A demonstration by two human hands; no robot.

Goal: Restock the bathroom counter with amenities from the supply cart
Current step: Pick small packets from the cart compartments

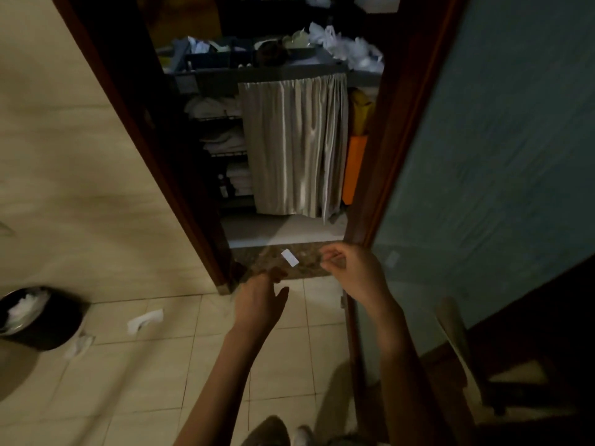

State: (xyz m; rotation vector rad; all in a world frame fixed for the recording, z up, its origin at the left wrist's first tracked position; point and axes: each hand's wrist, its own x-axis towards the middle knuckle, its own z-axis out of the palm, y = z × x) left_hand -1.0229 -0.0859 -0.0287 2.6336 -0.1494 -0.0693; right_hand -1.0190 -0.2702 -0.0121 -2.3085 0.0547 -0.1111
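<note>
The supply cart [206, 79] stands just outside the doorway, ahead of me. Its top tray holds small amenity items and white plastic bags [349, 48]. A beige curtain [296, 146] covers the cart's front, and folded white towels [223, 138] lie on wire shelves to its left. My left hand [260, 299] reaches forward low at the threshold with relaxed fingers, holding nothing. My right hand [352, 272] is beside it, fingers loosely curled, with nothing visible in it. A small white slip [289, 257] shows between the hands over the dark stone threshold. The bathroom counter is out of view.
Dark wooden door frame [151, 146] on the left, frosted glass door [483, 162] swung open on the right. A black bin [48, 329] with white waste stands at lower left. Paper scraps [145, 320] lie on the tiled floor. An orange bag [354, 169] hangs on the cart's right.
</note>
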